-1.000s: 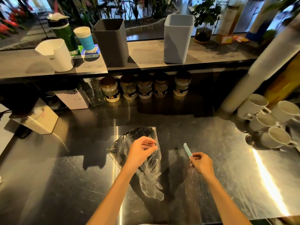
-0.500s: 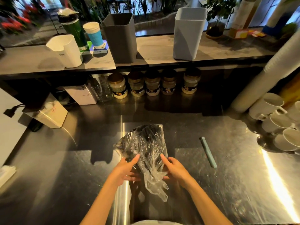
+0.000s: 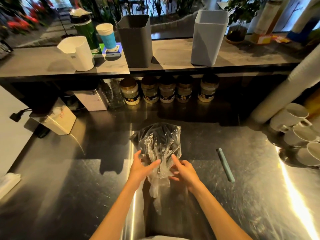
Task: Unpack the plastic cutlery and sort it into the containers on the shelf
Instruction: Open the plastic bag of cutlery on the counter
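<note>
pinching cutlery bag [image 3: 160, 142] neck, left grip [image 3: 140, 168] and right grip [image 3: 184, 172] both clamped on it

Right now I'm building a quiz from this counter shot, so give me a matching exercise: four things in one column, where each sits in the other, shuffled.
Things:
1. plastic bag
2. teal stick
3. dark grey bin
4. jars

Places:
A. under the shelf
B. on the shelf, left of the light grey bin
C. between both hands
D. alone on the steel counter, right of the bag

Pairs: 1-C, 2-D, 3-B, 4-A
</note>
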Demonstrator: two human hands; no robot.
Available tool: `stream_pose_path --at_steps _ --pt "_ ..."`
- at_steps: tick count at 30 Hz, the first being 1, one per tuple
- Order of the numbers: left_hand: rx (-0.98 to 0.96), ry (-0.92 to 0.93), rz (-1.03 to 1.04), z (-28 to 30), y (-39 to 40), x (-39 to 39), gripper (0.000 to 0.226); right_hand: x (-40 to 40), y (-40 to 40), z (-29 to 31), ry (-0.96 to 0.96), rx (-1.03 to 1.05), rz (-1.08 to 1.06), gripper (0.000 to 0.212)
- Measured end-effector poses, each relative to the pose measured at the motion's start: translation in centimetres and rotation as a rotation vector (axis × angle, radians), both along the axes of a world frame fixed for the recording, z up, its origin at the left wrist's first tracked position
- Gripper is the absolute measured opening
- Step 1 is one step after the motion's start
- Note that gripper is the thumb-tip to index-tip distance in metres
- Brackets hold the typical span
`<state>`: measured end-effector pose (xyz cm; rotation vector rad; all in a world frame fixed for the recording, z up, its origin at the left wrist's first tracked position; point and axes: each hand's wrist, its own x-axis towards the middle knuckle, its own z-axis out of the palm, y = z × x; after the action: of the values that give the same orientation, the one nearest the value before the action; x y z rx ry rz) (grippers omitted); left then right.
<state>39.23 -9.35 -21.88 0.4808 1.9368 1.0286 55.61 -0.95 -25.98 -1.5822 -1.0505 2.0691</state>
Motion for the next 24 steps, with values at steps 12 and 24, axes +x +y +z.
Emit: stream_pose_path --at_steps 12,24 --pt "-0.016 0.310 0.127 -0.9 -3.4 -4.3 0.007 4.4 1.2 -0.8 -0.142 0.210 0.027 0.011" --pt "0.429 0.826 -0.189 6.8 -3.8 -1.4 0.021 2.2 -3.0 7.0 0.128 0.730 0.032 0.006"
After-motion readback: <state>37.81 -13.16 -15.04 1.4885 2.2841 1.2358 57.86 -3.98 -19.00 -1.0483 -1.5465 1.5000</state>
